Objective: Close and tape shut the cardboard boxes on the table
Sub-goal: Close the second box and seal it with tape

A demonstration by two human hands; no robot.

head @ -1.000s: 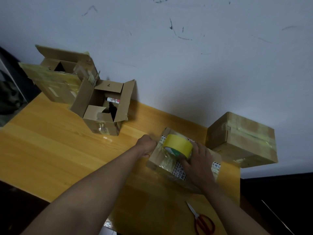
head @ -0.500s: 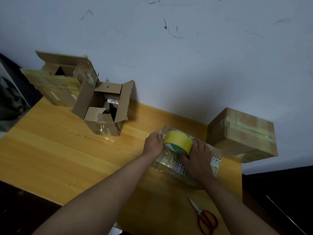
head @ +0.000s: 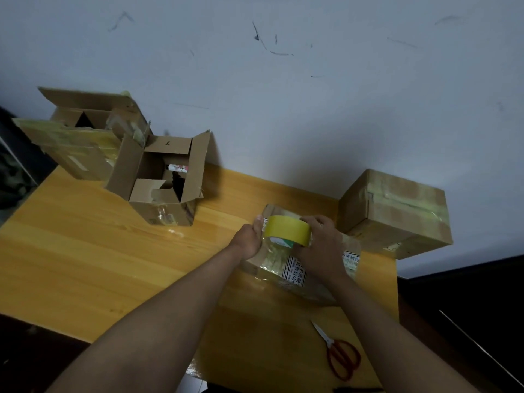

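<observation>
Gripped tape roll [head: 287, 230] with both hands: left hand [head: 249, 238], right hand [head: 320, 245]; box [head: 272, 259] beneath mostly hidden, centre frame.

Dim, soft light. Wall [head: 312, 95] grey-blue, shadowed behind boxes. Faint glare on bench [head: 85, 265] centre. Wide-angle bending at edges; lower corners near black; slight softness overall.

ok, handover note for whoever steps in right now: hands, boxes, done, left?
Left hand and right hand both grip the tape roll over the small box at the table's middle.
Done: right box looks taped shut.
Left: finish taping the small box; close and tape the open box and the rear box.
Scissors lie near the front edge.
</observation>
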